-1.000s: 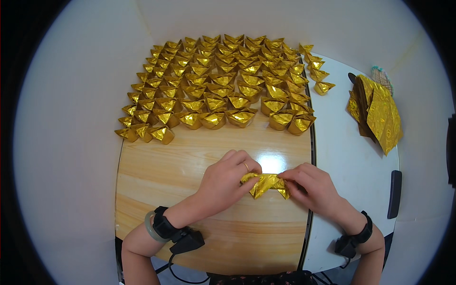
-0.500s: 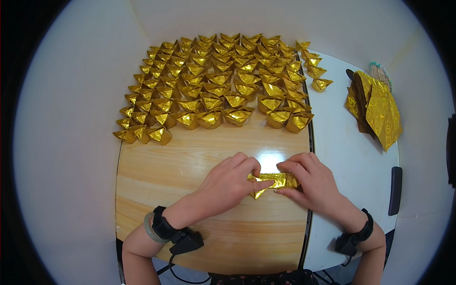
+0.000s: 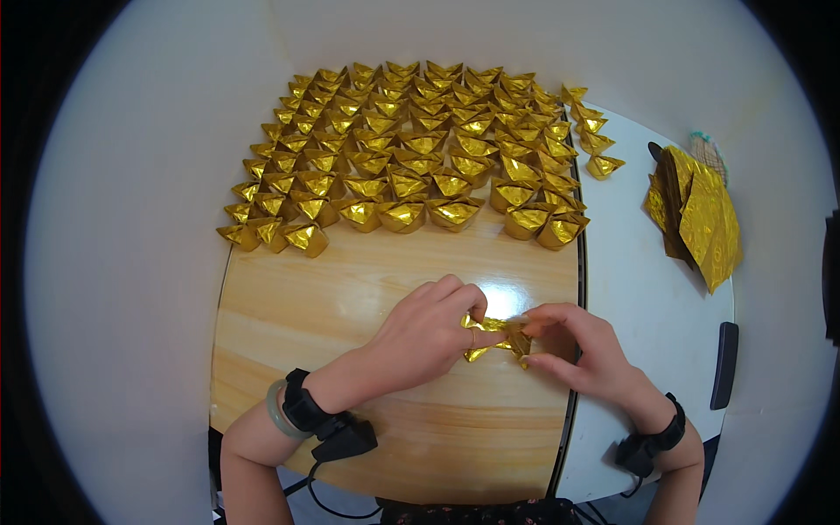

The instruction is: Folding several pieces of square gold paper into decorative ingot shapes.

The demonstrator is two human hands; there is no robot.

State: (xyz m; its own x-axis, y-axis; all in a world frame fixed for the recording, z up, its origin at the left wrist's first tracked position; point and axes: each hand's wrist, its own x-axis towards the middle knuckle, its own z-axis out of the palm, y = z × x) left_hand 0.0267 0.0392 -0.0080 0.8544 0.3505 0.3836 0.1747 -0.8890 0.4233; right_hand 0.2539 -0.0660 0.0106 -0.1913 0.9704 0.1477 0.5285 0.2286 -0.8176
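Observation:
A partly folded strip of gold foil paper lies on the wood-grain tabletop between my two hands. My left hand is closed on its left end, the index finger stretched across the foil and pressing it down. At the right end, my right hand has its thumb and fingertips at the near and far sides of a flap that stands folded inward. Its fingertips are slightly blurred. Beyond both hands sit many finished gold foil paper ingots in close rows.
A few more ingots line the white table on the right. A fanned stack of gold foil sheets lies there, with a black bar nearer me. Pale walls enclose the workspace. Black cables hang from my wrist devices.
The foil strip's right end, flat before, is now folded inward and upright. My right thumb and fingers have shifted round that flap. My left hand keeps its hold; the whole view has tilted slightly.

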